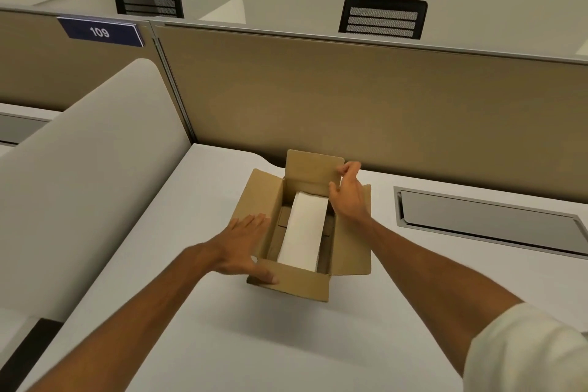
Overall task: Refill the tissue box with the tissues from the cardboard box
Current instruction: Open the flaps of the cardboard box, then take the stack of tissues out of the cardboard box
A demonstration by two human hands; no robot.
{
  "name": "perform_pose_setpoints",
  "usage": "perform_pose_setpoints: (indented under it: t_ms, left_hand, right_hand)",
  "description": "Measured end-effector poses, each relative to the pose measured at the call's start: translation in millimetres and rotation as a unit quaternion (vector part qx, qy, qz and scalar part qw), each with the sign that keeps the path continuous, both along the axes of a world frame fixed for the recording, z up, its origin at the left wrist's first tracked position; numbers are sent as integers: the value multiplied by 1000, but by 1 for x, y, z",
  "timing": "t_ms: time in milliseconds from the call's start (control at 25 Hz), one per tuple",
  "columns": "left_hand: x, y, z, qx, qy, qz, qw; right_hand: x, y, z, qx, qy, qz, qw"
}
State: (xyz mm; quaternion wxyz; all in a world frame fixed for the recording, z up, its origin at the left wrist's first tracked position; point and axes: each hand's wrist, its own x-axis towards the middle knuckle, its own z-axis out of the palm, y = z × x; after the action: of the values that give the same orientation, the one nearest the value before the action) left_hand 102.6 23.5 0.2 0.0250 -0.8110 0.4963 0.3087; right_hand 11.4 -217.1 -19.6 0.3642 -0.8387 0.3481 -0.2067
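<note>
A white desk (pixel 197 321) carries one open cardboard box (pixel 296 285).

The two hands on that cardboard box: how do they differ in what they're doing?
The left hand lies flat and spread on the cardboard box's left flap; the right hand reaches further back, its fingers curled on the upright far flap. Both touch the box only, not the white tissues inside.

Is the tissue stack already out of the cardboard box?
No, the white tissue stack lies inside the open cardboard box, with neither hand gripping it.
</note>
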Motion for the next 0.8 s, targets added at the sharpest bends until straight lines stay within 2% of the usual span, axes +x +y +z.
perform_pose_setpoints:
  t_ms: [120,200,320,480,560,680,720,800]
  left_hand:
    - [-3,6,-20,-2,-35,-2,999]
    - [-6,8,-29,-12,-57,6,998]
    - [-12,9,-40,-32,-69,35,997]
    - [-18,6,-51,-55,-62,69,994]
    - [-20,5,-52,-56,-65,69,994]
    - [-16,4,-50,-48,-66,69,994]
    - [-17,3,-48,-45,-65,70,994]
    - [-19,1,-46,-38,-74,72,994]
  right_hand:
    - [4,-7,-15,-93,167,92,977]
    - [5,-12,-20,-126,239,121,955]
    - [8,-18,-24,-128,303,153,932]
    - [9,-20,-25,-100,339,174,919]
    - [6,-12,-20,-128,322,158,925]
    - [4,26,-14,-142,159,59,975]
    - [5,41,-13,-105,129,39,985]
    - [10,69,-16,20,127,-13,992]
